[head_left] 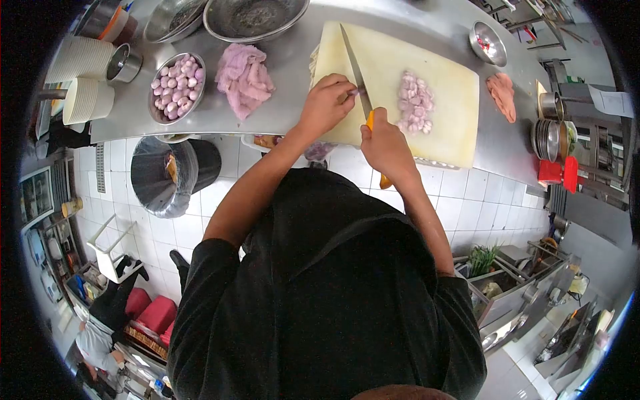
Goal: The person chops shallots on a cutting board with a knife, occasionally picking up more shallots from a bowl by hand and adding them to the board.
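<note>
My right hand is wrapped round the orange handle of a long knife, whose blade points away from me over the yellowish cutting board. Close beside the blade, my left hand pinches a small purple shallot between its fingertips. It is hard to see whether the blade touches this shallot. To the right of the knife, cut shallot pieces lie in a pile on the board. Further left stands a metal bowl of peeled shallots, and a crumpled pink cloth lies between it and the board.
Large metal bowls stand at the back of the steel table. A small bowl with red pieces and an orange-pink cloth lie right of the board. Below the table edge is a lined bin. Another person is at lower left.
</note>
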Available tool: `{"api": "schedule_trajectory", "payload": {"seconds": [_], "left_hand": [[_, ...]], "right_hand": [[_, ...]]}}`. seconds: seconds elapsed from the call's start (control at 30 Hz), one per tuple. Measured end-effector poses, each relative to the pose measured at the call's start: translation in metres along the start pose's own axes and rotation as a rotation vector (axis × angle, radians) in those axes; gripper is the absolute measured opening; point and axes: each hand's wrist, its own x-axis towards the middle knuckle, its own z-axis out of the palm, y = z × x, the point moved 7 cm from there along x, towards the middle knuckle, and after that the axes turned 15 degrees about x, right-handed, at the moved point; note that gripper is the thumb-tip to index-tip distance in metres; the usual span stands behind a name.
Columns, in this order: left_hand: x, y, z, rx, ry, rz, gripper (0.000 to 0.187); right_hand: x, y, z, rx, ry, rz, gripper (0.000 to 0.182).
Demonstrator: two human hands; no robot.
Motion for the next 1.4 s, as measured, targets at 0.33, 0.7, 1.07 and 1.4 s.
{"api": "schedule_trajectory", "payload": {"seconds": [0.33, 0.7, 1.07, 1.4], "left_hand": [[0.002, -0.005, 0.005, -0.003, -0.072, -0.039, 0.016], [0.009, -0.008, 0.013, 0.015, -0.107, 0.008, 0.017], [0.009, -0.006, 0.008, -0.013, -0.068, -0.007, 0.015], [0.010, -0.012, 0.010, -0.062, -0.111, -0.048, 0.016]], "right_hand": [[-0.003, -0.004, -0.005, 0.011, -0.013, 0.008, 0.026], [-0.001, 0.000, -0.015, -0.021, -0.028, -0.012, 0.026], [0.000, 0.002, -0.007, 0.041, -0.028, 0.003, 0.027], [0.008, -0.004, -0.014, 0.054, -0.067, 0.027, 0.029]]}}
